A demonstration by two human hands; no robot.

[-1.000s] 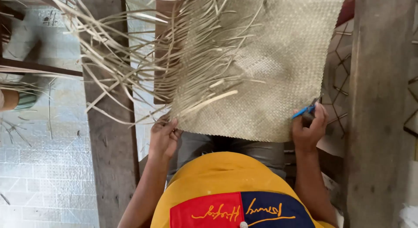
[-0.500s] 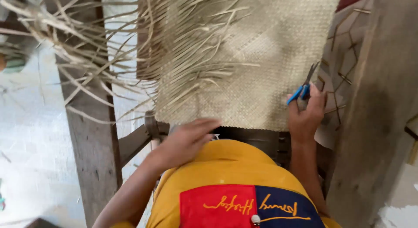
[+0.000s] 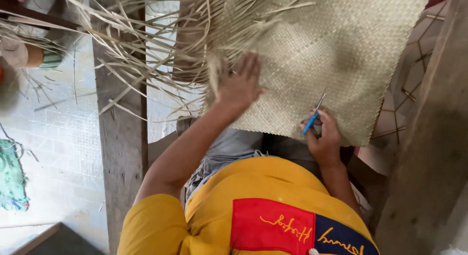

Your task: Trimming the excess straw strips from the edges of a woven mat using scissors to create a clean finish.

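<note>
The person wears a yellow short-sleeved shirt (image 3: 243,206) with a red panel (image 3: 270,226) and a dark blue panel (image 3: 341,240) across the chest, both crossed by yellow embroidered script. Grey trousers (image 3: 229,148) cover the lap. Both forearms are bare below the sleeves, and both hands are bare, without gloves.

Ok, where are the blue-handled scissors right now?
In the head view, the blue-handled scissors are in the right hand, lower right, against the near edge of the woven mat.
</note>
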